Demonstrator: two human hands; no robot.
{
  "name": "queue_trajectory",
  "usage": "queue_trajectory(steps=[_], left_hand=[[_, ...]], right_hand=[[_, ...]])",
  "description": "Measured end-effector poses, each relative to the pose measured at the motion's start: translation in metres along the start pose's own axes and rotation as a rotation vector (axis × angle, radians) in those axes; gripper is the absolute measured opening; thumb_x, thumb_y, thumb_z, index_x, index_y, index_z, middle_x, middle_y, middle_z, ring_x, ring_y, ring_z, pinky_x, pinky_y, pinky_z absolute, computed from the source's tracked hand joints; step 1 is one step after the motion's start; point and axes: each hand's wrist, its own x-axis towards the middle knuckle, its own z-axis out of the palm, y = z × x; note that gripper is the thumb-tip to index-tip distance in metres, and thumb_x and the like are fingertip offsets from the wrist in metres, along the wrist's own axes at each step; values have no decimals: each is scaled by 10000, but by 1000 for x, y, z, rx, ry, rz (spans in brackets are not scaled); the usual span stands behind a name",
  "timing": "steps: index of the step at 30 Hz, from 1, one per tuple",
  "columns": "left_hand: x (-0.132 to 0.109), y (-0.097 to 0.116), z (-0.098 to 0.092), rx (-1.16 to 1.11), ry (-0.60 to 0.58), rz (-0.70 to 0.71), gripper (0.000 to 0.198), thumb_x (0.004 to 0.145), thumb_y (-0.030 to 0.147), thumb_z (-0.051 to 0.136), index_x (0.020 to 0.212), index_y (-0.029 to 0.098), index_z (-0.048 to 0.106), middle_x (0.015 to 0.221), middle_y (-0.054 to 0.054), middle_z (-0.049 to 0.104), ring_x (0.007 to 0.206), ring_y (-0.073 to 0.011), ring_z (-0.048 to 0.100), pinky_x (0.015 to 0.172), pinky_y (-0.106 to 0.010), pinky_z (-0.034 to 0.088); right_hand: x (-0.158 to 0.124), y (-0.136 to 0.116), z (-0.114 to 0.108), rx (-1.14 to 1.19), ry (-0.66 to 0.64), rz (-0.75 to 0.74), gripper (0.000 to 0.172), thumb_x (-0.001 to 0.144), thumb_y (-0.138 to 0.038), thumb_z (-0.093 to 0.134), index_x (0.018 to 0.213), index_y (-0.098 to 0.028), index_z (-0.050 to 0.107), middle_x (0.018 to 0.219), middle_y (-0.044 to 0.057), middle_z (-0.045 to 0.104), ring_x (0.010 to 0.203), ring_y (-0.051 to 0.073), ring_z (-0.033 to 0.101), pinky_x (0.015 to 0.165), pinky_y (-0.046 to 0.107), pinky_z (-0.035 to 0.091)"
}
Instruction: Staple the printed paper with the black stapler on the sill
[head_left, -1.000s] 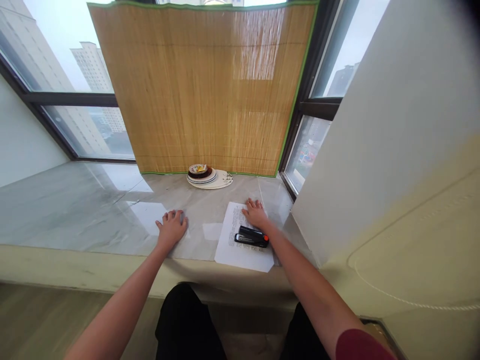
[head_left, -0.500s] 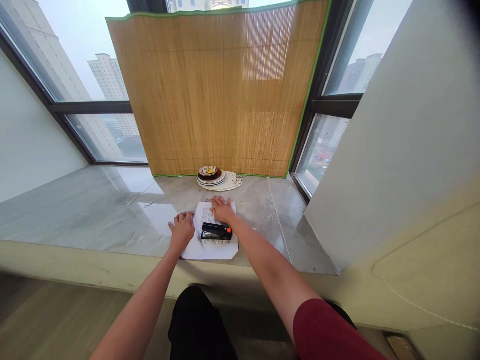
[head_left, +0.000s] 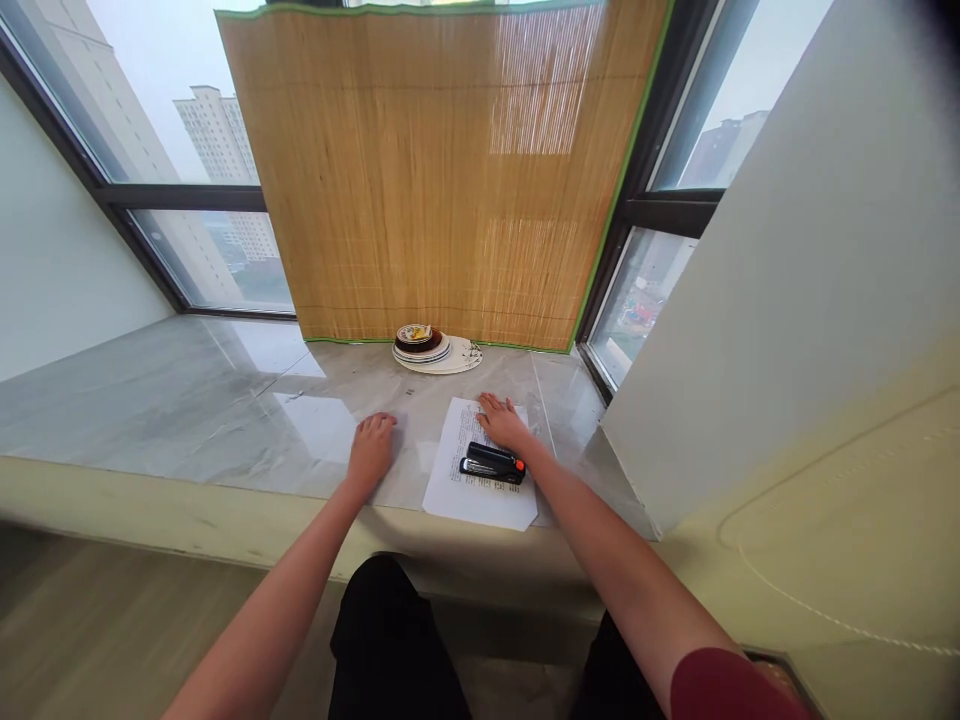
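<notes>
A printed sheet of paper (head_left: 469,493) lies on the grey marble sill (head_left: 172,400), near its front edge. A black stapler with an orange end (head_left: 492,463) rests across the sheet. My right hand (head_left: 502,424) lies flat on the sheet's far end, fingers spread, just beyond the stapler. My left hand (head_left: 373,448) rests palm down on the bare marble, a little to the left of the paper and apart from it. Neither hand holds anything.
A stack of plates and a small bowl (head_left: 435,349) sits at the back against a bamboo mat (head_left: 427,170) leaning on the window. A white wall panel (head_left: 757,300) rises at the right. The sill's front edge drops off toward my legs.
The paper with the stapler has slid to the right under my right hand, away from my left hand, which touched its left edge half a second ago. The view has shifted too.
</notes>
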Motion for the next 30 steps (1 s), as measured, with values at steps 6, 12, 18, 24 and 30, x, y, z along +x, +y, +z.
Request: queue_trajectory(steps=[6, 12, 18, 24, 30], left_hand=[[-9, 41, 13, -198, -253, 366, 439, 1053, 319, 487, 1476, 299, 600, 1637, -69, 509, 1548, -297, 405, 1274, -591, 297], [-10, 45, 8, -174, -240, 345, 408, 1027, 307, 539, 1421, 315, 643, 1564, -74, 586, 1474, -276, 495, 1252, -550, 316], [-8, 44, 8, -177, -233, 351, 406, 1005, 294, 556, 1398, 302, 656, 1546, -83, 594, 1434, -282, 528, 1234, -534, 332], [-7, 44, 7, -178, -246, 347, 411, 1003, 291, 526, 1395, 272, 647, 1533, -100, 589, 1446, -282, 513, 1231, -530, 328], [-8, 45, 4, -219, -232, 348, 410, 946, 249, 558, 1342, 268, 664, 1468, -91, 610, 1437, -277, 514, 1230, -509, 344]], right_hand=[[-1, -16, -17, 275, 171, -56, 569, 1070, -399, 374, 1585, -181, 475, 1672, 142, 443, 1534, 263, 401, 1276, 506, 259], [-80, -4, -31, 671, 174, -219, 439, 1028, -558, 497, 1179, -224, 738, 1124, 79, 733, 1015, 235, 655, 954, 384, 515], [-130, -1, -20, 497, 161, -215, 454, 835, -316, 797, 1274, -223, 726, 1159, 117, 736, 1090, 293, 657, 1040, 470, 480], [-122, 11, -21, 639, 393, -9, 378, 803, -333, 725, 1160, -210, 752, 1085, 80, 766, 991, 276, 676, 976, 446, 514], [-119, 29, -24, 593, 724, 284, 487, 841, -347, 580, 1281, -174, 697, 1197, 146, 743, 1098, 333, 647, 1041, 496, 482]])
